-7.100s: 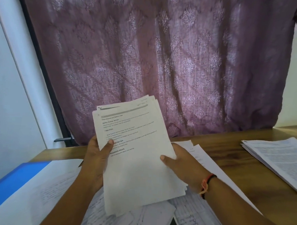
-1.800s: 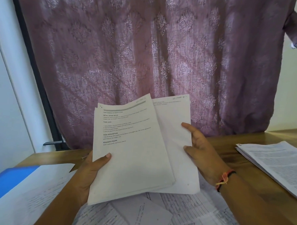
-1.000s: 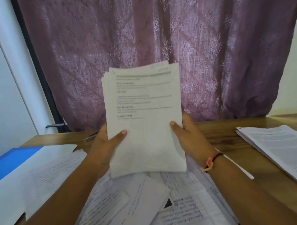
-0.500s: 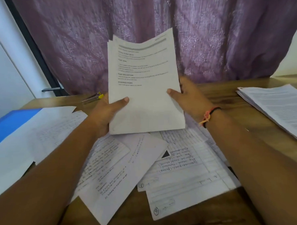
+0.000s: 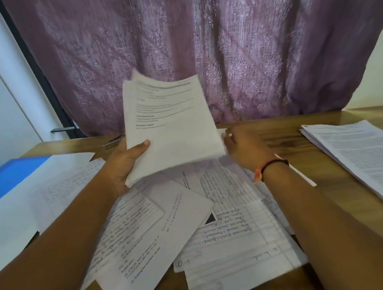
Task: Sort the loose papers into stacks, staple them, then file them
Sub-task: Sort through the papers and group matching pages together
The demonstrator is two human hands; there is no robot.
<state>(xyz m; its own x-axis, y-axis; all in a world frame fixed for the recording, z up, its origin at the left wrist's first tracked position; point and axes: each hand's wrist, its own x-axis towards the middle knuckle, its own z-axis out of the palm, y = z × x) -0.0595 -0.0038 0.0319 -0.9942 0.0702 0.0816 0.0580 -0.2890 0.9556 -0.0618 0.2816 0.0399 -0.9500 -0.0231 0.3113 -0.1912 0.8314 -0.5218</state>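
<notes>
My left hand [image 5: 124, 163] grips a stack of printed sheets [image 5: 171, 126] by its lower left corner, thumb on the front page, and holds it tilted above the table. My right hand [image 5: 243, 147] is at the stack's right edge with its thumb off the front page. Blur hides whether its fingers hold the paper. Several loose handwritten sheets [image 5: 233, 230] lie overlapping on the wooden table [image 5: 329, 179] under both forearms.
A second pile of printed pages [image 5: 357, 156] sits at the table's right edge. A blue folder [image 5: 11, 176] lies at the left, partly under white sheets. A small metal object [image 5: 112, 141] rests behind my left hand. A purple curtain [image 5: 190, 46] hangs right behind the table.
Both hands squared the fanned sheets into one stack and lowered it toward the table. My right thumb has since come off the front page, and the stack now tilts to the left.
</notes>
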